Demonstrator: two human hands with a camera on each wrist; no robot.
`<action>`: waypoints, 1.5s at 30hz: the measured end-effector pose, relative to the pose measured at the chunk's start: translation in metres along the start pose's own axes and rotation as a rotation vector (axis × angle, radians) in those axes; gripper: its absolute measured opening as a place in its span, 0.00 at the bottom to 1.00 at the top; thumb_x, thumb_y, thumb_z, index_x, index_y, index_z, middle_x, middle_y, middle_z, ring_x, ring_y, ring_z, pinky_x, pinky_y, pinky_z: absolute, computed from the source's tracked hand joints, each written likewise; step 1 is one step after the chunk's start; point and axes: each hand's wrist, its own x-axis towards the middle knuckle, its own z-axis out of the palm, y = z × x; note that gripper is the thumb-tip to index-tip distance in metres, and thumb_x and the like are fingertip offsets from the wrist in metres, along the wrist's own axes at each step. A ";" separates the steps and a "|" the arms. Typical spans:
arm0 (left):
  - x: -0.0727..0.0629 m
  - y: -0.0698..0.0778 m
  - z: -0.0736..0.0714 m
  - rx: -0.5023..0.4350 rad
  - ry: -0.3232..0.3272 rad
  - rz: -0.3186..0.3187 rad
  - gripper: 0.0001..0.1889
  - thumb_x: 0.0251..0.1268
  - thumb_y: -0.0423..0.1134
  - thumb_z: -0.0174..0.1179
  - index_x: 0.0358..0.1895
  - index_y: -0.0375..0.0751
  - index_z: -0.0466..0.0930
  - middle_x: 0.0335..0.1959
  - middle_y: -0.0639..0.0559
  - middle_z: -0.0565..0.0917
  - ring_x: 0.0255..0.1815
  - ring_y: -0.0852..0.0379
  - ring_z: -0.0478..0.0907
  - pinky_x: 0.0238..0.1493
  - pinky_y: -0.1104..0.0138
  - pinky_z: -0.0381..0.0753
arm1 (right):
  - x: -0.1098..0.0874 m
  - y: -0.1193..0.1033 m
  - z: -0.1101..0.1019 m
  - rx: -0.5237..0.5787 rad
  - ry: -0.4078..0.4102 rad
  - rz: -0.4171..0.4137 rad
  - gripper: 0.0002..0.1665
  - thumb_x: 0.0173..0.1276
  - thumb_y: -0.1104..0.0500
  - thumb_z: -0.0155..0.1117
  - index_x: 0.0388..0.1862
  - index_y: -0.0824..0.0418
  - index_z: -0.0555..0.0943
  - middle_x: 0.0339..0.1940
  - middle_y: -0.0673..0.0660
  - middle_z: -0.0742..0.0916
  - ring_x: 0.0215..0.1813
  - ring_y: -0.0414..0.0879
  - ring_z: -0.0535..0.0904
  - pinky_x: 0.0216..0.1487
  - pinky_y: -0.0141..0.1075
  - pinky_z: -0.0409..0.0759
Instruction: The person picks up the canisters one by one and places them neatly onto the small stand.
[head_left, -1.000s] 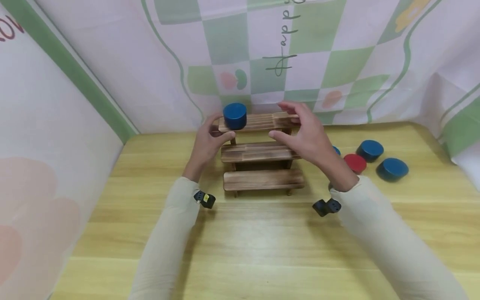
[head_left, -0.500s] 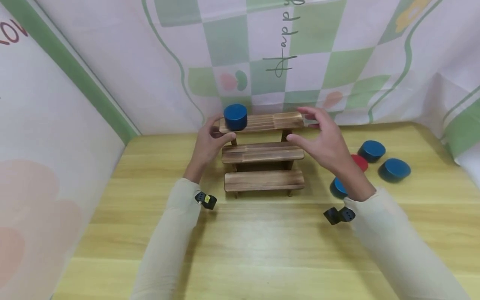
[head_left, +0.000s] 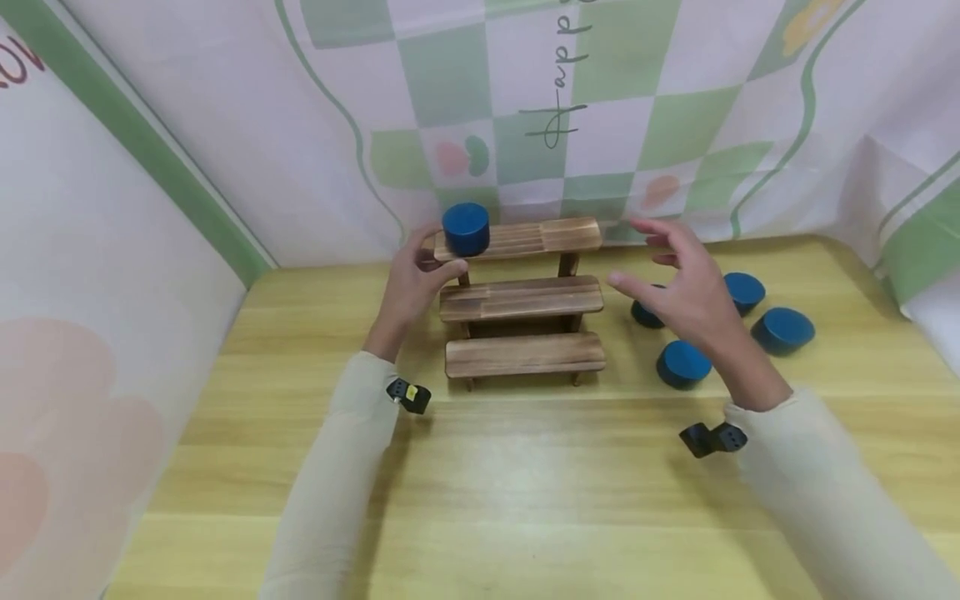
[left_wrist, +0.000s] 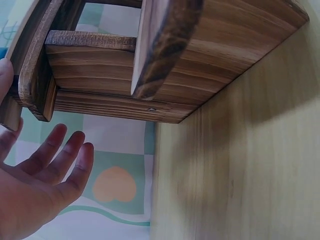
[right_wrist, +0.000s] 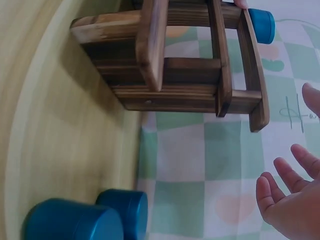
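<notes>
A three-tier wooden display stand (head_left: 521,298) stands on the table against the curtain. One blue round tin (head_left: 467,229) sits at the left end of its top tier. My left hand (head_left: 412,283) pinches that end of the tier, thumb in front and index finger behind; in the left wrist view the other fingers (left_wrist: 60,165) are off the wood. To the right of the stand, my right hand (head_left: 690,292) is raised with spread, slightly bent fingers and holds nothing. Below and beside it are more blue tins (head_left: 684,364), one partly hidden by the thumb.
Two further blue tins (head_left: 783,331) stand farther right on the wooden table (head_left: 510,492). A patterned curtain (head_left: 525,100) hangs close behind the stand, and a white panel (head_left: 90,333) borders the left side.
My right hand has moved right, away from the top tier's right end, with its fingers still spread. It now covers the red tin seen earlier. The left hand has stayed at the stand.
</notes>
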 end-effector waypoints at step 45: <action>0.000 -0.003 0.002 -0.002 0.011 -0.024 0.34 0.64 0.42 0.70 0.72 0.49 0.68 0.47 0.40 0.78 0.49 0.47 0.79 0.52 0.56 0.80 | -0.089 0.132 -0.097 -0.218 0.117 0.322 0.49 0.73 0.49 0.64 0.80 0.67 0.51 0.77 0.73 0.58 0.73 0.73 0.55 0.75 0.40 0.52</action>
